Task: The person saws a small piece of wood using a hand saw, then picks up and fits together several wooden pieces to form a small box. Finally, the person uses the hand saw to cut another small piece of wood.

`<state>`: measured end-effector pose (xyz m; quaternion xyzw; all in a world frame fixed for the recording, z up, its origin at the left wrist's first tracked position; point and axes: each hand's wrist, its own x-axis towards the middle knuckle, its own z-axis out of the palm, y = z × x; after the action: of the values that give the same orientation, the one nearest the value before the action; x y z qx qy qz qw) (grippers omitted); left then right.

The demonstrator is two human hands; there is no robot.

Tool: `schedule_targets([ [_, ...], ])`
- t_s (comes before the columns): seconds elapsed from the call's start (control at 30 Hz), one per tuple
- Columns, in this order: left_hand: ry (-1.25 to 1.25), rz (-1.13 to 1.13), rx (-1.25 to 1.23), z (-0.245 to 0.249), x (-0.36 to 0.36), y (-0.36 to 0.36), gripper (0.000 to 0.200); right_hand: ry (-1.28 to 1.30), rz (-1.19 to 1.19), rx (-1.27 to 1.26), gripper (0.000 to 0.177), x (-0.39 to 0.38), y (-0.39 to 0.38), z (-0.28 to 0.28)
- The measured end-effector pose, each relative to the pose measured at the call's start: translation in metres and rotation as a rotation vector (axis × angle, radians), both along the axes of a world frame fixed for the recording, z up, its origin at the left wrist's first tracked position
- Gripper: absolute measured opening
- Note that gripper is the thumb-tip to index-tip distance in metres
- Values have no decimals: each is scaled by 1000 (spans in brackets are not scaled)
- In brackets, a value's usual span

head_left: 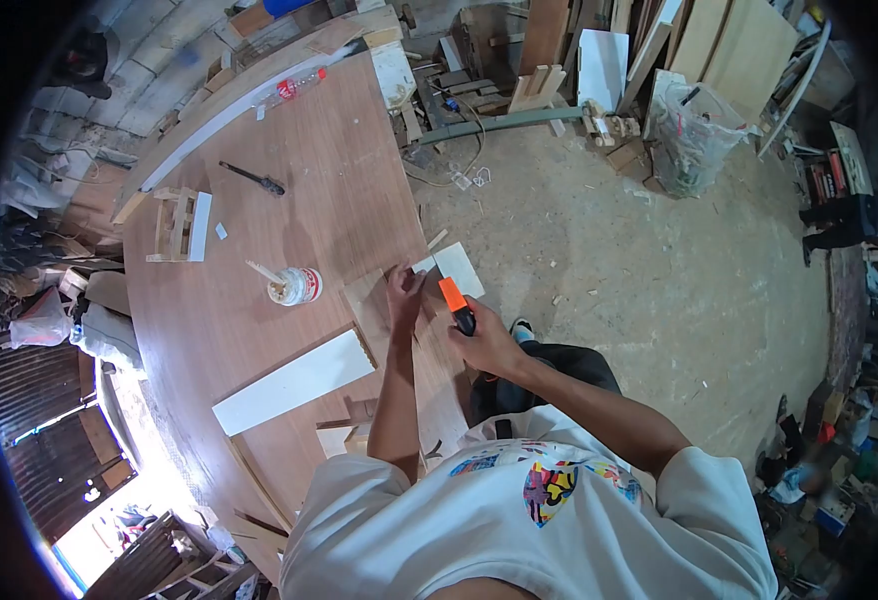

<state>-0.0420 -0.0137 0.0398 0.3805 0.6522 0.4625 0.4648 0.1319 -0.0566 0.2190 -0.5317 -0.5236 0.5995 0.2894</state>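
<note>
My right hand [486, 345] is closed round the black handle of an orange-headed tool [453, 294], held just right of the table edge. My left hand [404, 292] is at the table edge with its fingers bent, by a small white piece [425, 265]; whether it grips anything is too small to tell. A white board [459, 268] juts past the edge beyond both hands. Under my left hand lies a thin wooden panel [367, 302]. To the left stands a white jar [299, 286] with a stick in it, and nearer me lies a long white board [294, 382].
The wooden table [339, 170] also carries a dark brush-like tool [252, 178], a small wooden frame [181, 226] and a plastic bottle [297, 86]. A clear bag of waste [694, 140] and leaning boards [602, 68] stand beyond. Person's legs show far right [839, 218].
</note>
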Motion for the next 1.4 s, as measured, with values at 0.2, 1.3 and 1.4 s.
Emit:
schedule_targets([
  [0.2,-313,-225,-181,36,4,-10,32,84,16,-204,18,19,2,66],
  [1.3,32,-111,-11,54,35,17,29,166,-163,-24,15,50,-28,203],
  [1.4,-301,-42,-127,61,29,8,28,230,-223,68,11,65,-31,205],
])
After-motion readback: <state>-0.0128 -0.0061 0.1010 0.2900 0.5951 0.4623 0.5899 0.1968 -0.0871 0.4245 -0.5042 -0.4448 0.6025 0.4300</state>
